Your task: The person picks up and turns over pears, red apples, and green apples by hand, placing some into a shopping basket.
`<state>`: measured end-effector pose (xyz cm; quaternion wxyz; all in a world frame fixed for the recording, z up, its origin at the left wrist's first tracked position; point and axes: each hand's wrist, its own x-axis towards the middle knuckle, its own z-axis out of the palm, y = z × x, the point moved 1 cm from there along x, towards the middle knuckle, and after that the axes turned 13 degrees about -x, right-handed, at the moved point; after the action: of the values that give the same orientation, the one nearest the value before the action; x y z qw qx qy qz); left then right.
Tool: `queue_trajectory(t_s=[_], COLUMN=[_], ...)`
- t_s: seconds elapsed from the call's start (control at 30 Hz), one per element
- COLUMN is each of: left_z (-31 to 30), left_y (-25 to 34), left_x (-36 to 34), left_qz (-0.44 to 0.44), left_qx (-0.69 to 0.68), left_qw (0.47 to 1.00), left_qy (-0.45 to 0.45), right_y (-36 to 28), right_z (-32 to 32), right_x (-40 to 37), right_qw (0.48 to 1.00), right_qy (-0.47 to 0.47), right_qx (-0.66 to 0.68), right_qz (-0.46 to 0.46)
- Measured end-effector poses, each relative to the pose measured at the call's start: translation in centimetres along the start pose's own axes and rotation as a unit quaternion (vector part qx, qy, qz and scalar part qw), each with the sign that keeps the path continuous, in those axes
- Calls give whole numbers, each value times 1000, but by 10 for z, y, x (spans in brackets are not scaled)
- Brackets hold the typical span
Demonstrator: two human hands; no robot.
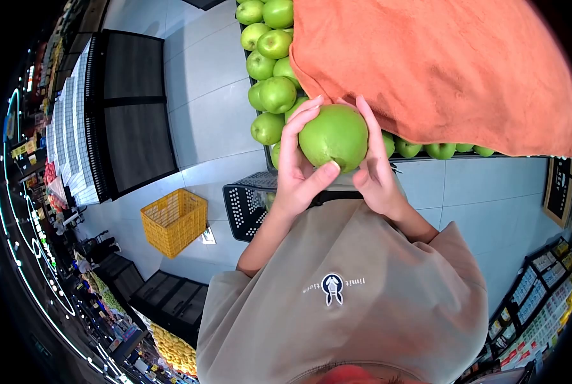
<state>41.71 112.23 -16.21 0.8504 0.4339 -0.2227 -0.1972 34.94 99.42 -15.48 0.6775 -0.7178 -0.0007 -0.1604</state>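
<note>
Between my two hands, in front of my chest, is a large green apple point(332, 136) with its dimpled end turned toward me. My left hand point(300, 169) grips its left side, thumb pressed near the dimple and fingers curled round the back. Along the other side, my right hand point(378, 166) cups it, fingers reaching up its edge. Just beyond lies a display of green apples point(277, 95), in rows at the left and along the near edge. An orange cloth point(426, 70) covers most of that display.
Against my left side is a black perforated basket point(247, 208), its contents mostly hidden. A yellow crate point(174, 224) stands on the tiled floor point(215, 121). Further left is a dark display stand point(135, 115). At far right are a small black sign point(560, 191) and product shelves point(535, 288).
</note>
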Motion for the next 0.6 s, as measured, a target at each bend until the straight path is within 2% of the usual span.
queue_trajectory(t_s=[0.03,0.07,0.13,0.17,0.23,0.27,0.33,0.4,0.43,0.5,0.53,0.57,0.6], left_z=[-1,-1,2,4,7,8,8,9,9,12,16,21,26], left_y=[-1,-1,1,3,4,5,5,2,2,1,2,2,1], left_x=[0,0,0,0,2,2,2,6,6,8,7,7,7], left_qz=[67,106,131,159,161,164,165,156,156,111,73,73,48], left_qx=[99,152,199,247,223,200,177,214,213,249,245,245,174], left_qw=[992,981,968,952,957,962,966,961,961,960,965,965,983], left_qy=[-39,-60,-75,-87,-90,-92,-93,-78,-77,-69,-59,-57,-30], right_y=[0,2,10,9,7,10,9,5,3,-1,-3,-5,-4], right_z=[1,0,-4,-3,4,6,6,5,5,4,1,0,1], right_x=[-1,-2,-2,-3,-4,-9,-6,-3,-2,2,4,5,6], right_qw=[995,995,959,959,892,880,883,886,908,927,945,960,960], right_qy=[-8,-6,-41,-39,-59,-54,-42,-30,1,29,51,74,73], right_qx=[79,79,224,223,369,383,383,383,349,313,275,236,236], right_qz=[55,57,168,170,256,274,266,259,232,206,169,132,132])
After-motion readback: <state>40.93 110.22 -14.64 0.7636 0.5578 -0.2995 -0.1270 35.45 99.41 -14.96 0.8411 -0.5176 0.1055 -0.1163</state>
